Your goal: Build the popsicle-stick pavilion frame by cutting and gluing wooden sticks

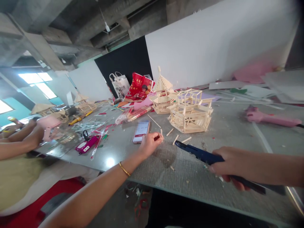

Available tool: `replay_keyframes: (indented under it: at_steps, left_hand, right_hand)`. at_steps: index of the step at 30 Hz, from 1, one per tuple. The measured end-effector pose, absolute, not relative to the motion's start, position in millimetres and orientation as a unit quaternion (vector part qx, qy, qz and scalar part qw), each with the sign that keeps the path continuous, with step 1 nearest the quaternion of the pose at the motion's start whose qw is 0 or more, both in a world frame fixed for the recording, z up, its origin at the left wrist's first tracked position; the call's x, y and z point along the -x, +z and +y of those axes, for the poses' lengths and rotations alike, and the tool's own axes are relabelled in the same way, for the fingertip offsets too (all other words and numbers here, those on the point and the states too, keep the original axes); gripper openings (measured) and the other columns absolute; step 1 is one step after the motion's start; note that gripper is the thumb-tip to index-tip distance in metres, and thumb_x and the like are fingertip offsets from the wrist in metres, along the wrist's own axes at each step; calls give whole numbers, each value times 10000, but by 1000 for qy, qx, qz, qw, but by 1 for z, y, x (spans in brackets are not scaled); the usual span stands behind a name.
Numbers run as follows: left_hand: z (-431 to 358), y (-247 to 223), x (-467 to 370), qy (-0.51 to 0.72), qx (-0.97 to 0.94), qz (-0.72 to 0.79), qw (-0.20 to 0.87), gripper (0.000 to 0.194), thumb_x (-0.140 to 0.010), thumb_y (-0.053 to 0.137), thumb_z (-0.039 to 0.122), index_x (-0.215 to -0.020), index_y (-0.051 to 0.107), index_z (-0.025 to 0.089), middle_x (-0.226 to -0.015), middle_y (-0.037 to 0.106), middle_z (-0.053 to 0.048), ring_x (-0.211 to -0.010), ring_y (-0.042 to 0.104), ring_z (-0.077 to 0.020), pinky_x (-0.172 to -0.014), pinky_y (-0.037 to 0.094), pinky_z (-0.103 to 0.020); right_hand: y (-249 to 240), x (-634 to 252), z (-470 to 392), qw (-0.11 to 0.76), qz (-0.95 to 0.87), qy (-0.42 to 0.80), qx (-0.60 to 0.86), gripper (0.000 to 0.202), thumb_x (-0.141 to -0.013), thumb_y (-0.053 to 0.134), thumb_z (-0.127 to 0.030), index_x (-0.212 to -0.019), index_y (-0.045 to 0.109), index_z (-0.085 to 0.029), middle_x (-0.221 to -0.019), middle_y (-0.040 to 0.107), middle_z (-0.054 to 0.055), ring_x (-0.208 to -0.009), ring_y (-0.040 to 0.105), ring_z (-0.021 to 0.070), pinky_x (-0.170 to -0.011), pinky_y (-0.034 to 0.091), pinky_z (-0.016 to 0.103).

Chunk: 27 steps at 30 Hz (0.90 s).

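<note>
Between the thumb and fingers of my left hand (152, 142) a short wooden stick (161, 133) stands nearly upright, just above the table. My right hand (229, 166) grips a dark blue plier-like hand tool (199, 153); its narrow tip points left toward several loose cut sticks (175, 139). A phone (142, 131) with a lit screen lies just behind my left hand. Past the loose sticks sits a many-sided wooden stick frame (190, 117). Behind it, to the left, is a stick model with a pointed roof (163, 84).
A pink glue gun (270, 118) with a black cord lies at the right. Left are a magenta device (87, 144), clear sticks (91, 125) and a yellow-handled cutter (79, 118). Bags (140, 87) stand at the back. A co-worker's arms (22, 142) reach over the table's left end.
</note>
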<state>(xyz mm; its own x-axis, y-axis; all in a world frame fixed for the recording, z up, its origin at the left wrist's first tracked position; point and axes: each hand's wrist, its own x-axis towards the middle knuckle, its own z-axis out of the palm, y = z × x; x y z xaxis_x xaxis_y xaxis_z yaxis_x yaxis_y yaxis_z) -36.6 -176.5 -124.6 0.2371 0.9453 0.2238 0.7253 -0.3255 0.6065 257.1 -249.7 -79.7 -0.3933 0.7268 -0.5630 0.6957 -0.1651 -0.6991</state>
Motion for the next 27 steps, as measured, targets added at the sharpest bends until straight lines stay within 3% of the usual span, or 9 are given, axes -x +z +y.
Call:
replay_keyframes:
  at_steps: [4, 9, 15, 20, 23, 27]
  left_hand:
    - [-177, -125, 36, 292, -759, 550, 190, 246, -799, 504, 349, -802, 664, 162, -625, 630, 16, -591, 568, -117, -576, 415, -204]
    - [-178, -125, 37, 298, -759, 546, 193, 234, -800, 506, 335, -818, 661, 161, -631, 629, 20, -586, 566, -111, -582, 417, -198]
    - [-178, -126, 36, 298, -759, 546, 190, 256, -817, 487, 346, -845, 664, 162, -633, 630, 20, -582, 570, -111, -573, 413, -196]
    - [-178, -128, 36, 298, -764, 541, 186, 276, -828, 471, 369, -816, 649, 159, -635, 629, 11, -581, 577, -112, -572, 420, -201]
    - [-177, -122, 34, 293, -752, 543, 234, 278, -814, 487, 387, -764, 629, 153, -608, 616, 7, -554, 576, -110, -561, 433, -208]
    - [-178, -97, 27, 231, -697, 538, 415, 240, -724, 595, 378, -664, 592, 146, -567, 606, 2, -499, 560, -106, -506, 442, -220]
  right_hand:
    - [-79, -258, -250, 0, -645, 541, 540, 190, -778, 433, -322, -817, 484, -144, -705, 585, 68, -436, 520, 97, -391, 389, 181]
    - [-81, -256, -247, -14, -648, 537, 540, 211, -785, 411, -338, -753, 477, -140, -566, 518, 33, -404, 487, 103, -350, 355, 178]
    - [-68, -247, -246, 1, -649, 534, 542, 178, -786, 438, -320, -746, 451, -147, -633, 547, 33, -408, 503, 95, -370, 377, 184]
    - [-70, -248, -240, -18, -638, 532, 556, 226, -798, 426, -345, -712, 468, -140, -521, 517, 25, -392, 482, 99, -358, 373, 181]
    - [-73, -251, -236, -14, -624, 545, 560, 232, -790, 439, -354, -712, 475, -138, -548, 536, 33, -418, 514, 115, -363, 390, 187]
    - [-68, -252, -233, -9, -615, 557, 558, 209, -785, 443, -339, -745, 466, -135, -598, 550, 34, -437, 527, 113, -377, 407, 190]
